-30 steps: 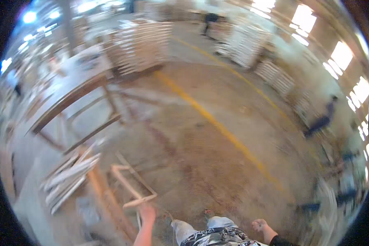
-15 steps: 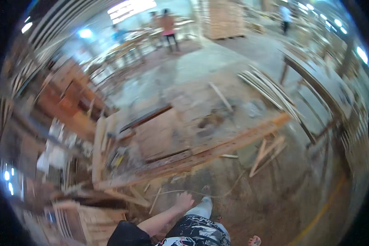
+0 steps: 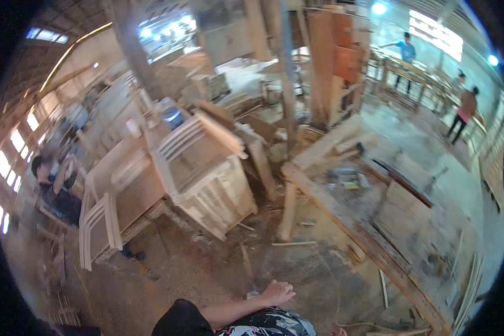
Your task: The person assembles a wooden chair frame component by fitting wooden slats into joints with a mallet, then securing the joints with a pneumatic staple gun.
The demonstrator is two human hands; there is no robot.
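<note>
My left hand (image 3: 278, 293) reaches out in front of my body at the bottom centre, above the floor. Its fingers are loosely bent and slightly apart, and it holds nothing. Only a sliver of my right hand (image 3: 339, 332) shows at the bottom edge; its fingers are hidden. To the right of my hands stands a low wooden workbench (image 3: 336, 215), dusty, with small tools and packets (image 3: 347, 180) on top. A long dark bar (image 3: 403, 182) lies across it.
A wooden cabinet frame (image 3: 213, 193) stands ahead, beside a table (image 3: 134, 179) with slatted frames (image 3: 103, 227). A person (image 3: 59, 190) is at the left, and others (image 3: 463, 112) are far right. Wood strips (image 3: 294, 243) lie on the floor. A post (image 3: 288, 84) rises behind.
My view has swung left, so the workbench has shifted right and the cabinet frame and slatted frames have come into view. My left hand stays in front of my body.
</note>
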